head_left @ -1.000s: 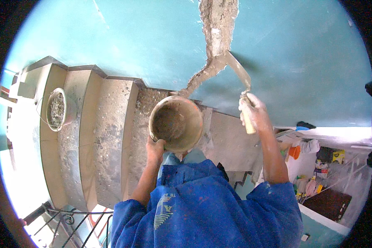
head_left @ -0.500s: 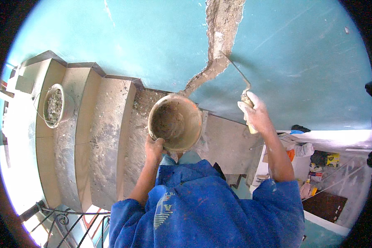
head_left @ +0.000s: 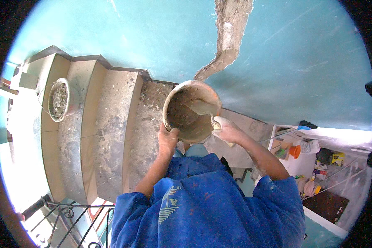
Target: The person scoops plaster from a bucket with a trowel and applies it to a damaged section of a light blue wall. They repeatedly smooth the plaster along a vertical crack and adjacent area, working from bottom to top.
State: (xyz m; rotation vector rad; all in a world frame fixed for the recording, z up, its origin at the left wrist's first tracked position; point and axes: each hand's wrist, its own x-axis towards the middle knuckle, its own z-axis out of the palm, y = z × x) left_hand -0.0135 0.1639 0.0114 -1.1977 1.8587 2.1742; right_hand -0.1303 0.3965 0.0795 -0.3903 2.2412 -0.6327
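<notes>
My left hand [head_left: 168,139] grips the near rim of a round bucket [head_left: 211,94], with its mouth toward me and grey-brown mortar [head_left: 181,108] inside. My right hand [head_left: 226,130], dusted white, is closed round the handle of a trowel. The trowel's blade [head_left: 201,107] reaches over the right rim into the bucket; whether it touches the mortar I cannot tell. Beyond the bucket, a rough band of bare masonry [head_left: 229,45] runs down the turquoise wall [head_left: 165,37] and bends left at its lower end.
Dusty stair steps [head_left: 111,99] with dark skirting rise to the left. A rubble-filled bucket [head_left: 59,99] stands on one step. A black iron railing [head_left: 74,215] is at lower left. Lower down on the right lie an orange container [head_left: 294,151], bags and a dark brown board [head_left: 327,205].
My right hand has brought the trowel down from the bare band on the wall into the bucket. The bucket, still in my left hand, sits slightly farther right in view.
</notes>
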